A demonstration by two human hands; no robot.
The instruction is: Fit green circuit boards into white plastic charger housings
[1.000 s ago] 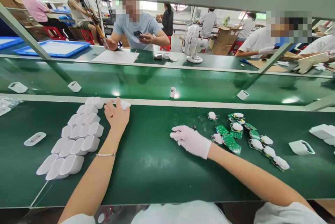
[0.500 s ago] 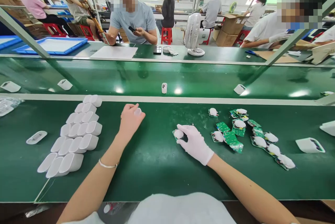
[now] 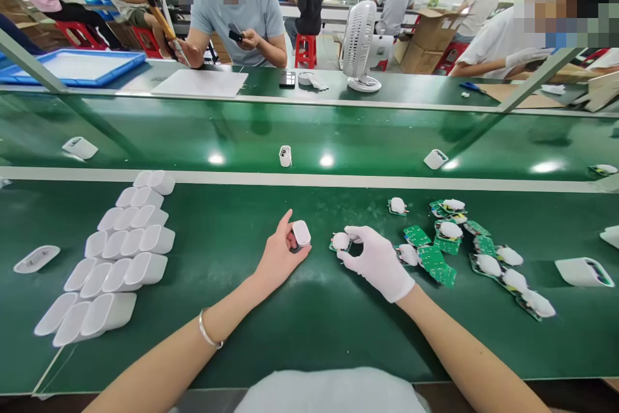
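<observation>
In the head view, your bare left hand (image 3: pixel 281 250) is at the middle of the green surface (image 3: pixel 290 336), its grip closed on a white housing (image 3: pixel 302 233) between thumb and fingers; a bracelet (image 3: pixel 209 330) encircles the forearm. To its right, your gloved right hand (image 3: pixel 376 259) has its grip closed on a circuit board (image 3: pixel 341 241) with a white domed top, thumb on the near side and fingertips on the far side. The housing and the board are near each other but apart. On the left you see stepped rows of white cases (image 3: pixel 115 279), with a flat white piece (image 3: pixel 37 259) farther left. On the right, loose green boards (image 3: pixel 432 258) form an irregular cluster, and a white shell (image 3: pixel 584 271) lies beyond them. Along the far green strip (image 3: pixel 362 149), a small white unit (image 3: pixel 285 156) stands upright. Farther still are a white fan (image 3: pixel 358 46) and a seated co-worker (image 3: pixel 246 20) holding a dark device.
</observation>
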